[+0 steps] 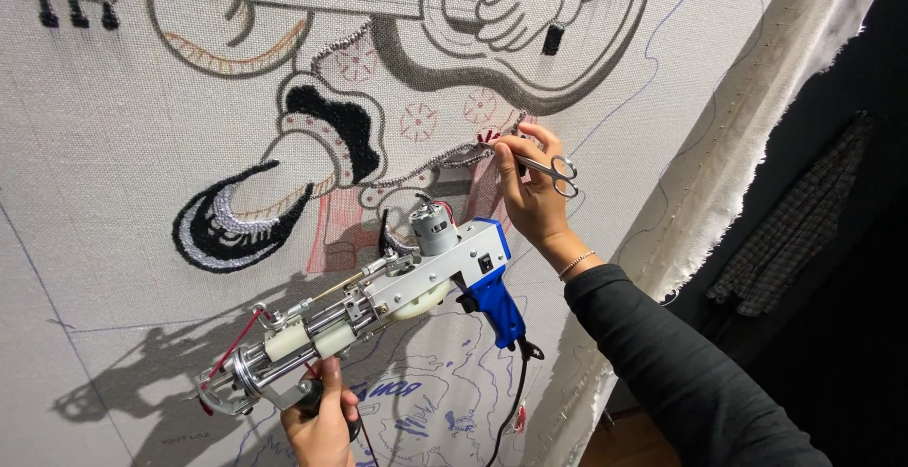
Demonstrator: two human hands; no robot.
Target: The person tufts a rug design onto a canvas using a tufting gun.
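My right hand (532, 194) holds small silver scissors (544, 166) against a stretched tufting cloth (113, 126), the blades touching red yarn beside a grey tufted outline. My left hand (322, 422) grips the front handle of a tufting gun (378, 301) with a silver body, a grey motor on top and a blue rear grip. Red yarn runs into its needle end at the lower left. The gun hangs in front of the cloth, its black cord dangling from the blue grip.
The cloth carries a drawn cartoon figure with a guitar, with black, white and grey tufted patches (236, 221). Its frayed right edge (747, 145) is pinned to a frame. A dark checked garment (804, 230) hangs at the right, above a wooden floor.
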